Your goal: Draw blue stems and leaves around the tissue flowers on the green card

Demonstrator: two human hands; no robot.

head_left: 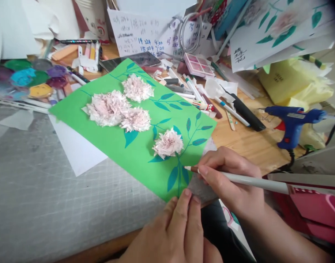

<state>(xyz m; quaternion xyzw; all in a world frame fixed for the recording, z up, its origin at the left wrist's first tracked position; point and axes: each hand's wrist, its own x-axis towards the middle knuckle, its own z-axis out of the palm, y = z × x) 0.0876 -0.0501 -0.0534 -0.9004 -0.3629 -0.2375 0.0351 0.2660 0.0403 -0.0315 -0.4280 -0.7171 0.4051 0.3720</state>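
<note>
A green sheet of paper (140, 166) lies at an angle on the table, with blue-green leaves and stems drawn on it. Several pale pink ruffled paper flowers (168, 143) stand out from its surface. My right hand (236, 179) is closed around a marker pen (252, 181) with a white barrel and a brown section near the tip. The pen's tip is at the top of a leaf (185, 176) below the lowest flower; whether it touches the paper I cannot tell. Stretched out flat, the fingers of my left hand (178, 230) rest on the sheet's near corner.
At the right lies a blue glue gun (289, 122) with its cord, beside a yellow package (279, 82). Scattered markers, a pink palette (199, 65) and a black utility knife (244, 109) lie behind the sheet. Paint pots (41, 89) stand at left, near white paper (76, 146).
</note>
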